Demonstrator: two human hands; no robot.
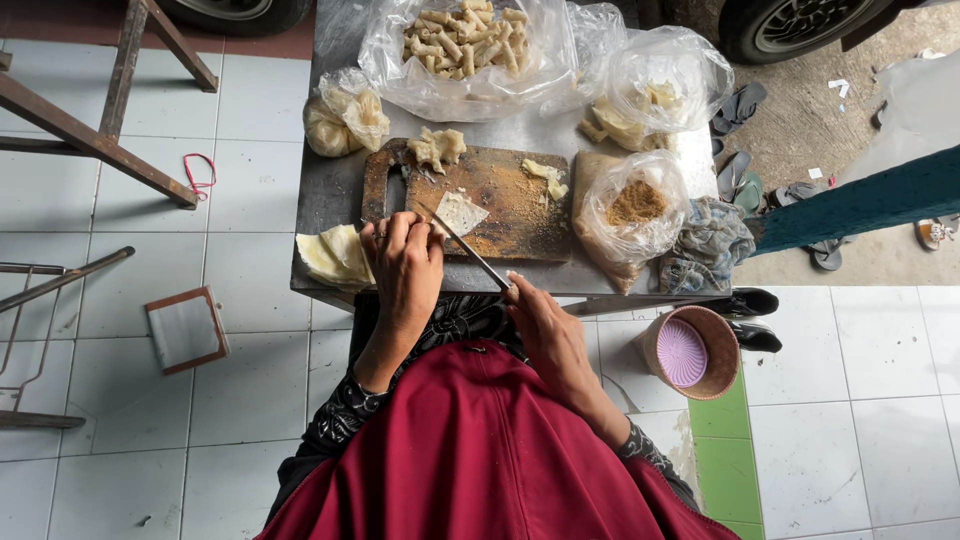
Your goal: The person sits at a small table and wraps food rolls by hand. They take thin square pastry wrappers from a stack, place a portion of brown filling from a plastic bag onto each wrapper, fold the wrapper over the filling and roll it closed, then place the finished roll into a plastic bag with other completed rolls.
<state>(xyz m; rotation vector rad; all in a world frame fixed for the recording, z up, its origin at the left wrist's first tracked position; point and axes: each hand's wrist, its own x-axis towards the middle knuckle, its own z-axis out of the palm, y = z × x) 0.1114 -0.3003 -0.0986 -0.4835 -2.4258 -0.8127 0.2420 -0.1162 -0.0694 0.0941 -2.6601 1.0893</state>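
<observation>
Wooden cutting board (500, 205) lies on the metal bench (330, 190). Left hand (405, 265) at the board's near edge, fingers pressing on a pale wrapper sheet (460, 212). Right hand (540, 325) just off the board's near right corner, fingers clenched around a knife (470, 252), blade angled over the sheet. Stack of wrappers (335, 255) left of board; bag of brown crumbs (630, 205) right of it.

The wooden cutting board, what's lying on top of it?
On the cutting board: a pale wrapper sheet under the left hand, brown crumbs, and dough scraps. The right hand holds a knife over it.
</observation>
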